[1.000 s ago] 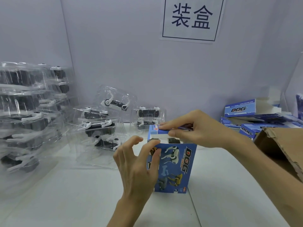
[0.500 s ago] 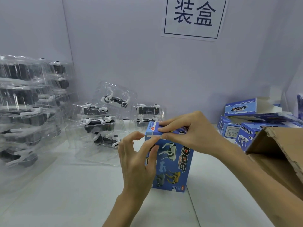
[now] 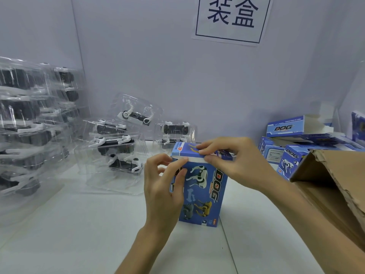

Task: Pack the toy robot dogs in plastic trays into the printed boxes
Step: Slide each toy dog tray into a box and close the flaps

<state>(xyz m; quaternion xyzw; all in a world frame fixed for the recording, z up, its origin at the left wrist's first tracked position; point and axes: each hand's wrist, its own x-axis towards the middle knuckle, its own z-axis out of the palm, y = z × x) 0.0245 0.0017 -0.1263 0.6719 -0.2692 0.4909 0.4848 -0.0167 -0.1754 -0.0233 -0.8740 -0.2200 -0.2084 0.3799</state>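
Observation:
A blue printed box [image 3: 205, 192] with "DOG" lettering stands upright on the white table, in the middle of the view. My right hand [image 3: 235, 163] pinches its top flap [image 3: 185, 151] from the right and holds it down over the opening. My left hand [image 3: 164, 186] grips the box's left front edge, fingertips at the flap's seam. What is inside the box is hidden. Clear plastic trays with black-and-white robot dogs [image 3: 116, 145] lie behind and to the left.
A tall stack of several filled clear trays [image 3: 25, 123] fills the left side. More blue printed boxes [image 3: 286, 139] are piled at the back right. An open brown cardboard carton [image 3: 333, 190] stands at the right edge. A paper sign [image 3: 233, 18] hangs on the wall.
My right hand has brought the top flap down onto the box. My left hand has moved up from the box's front to the flap's seam.

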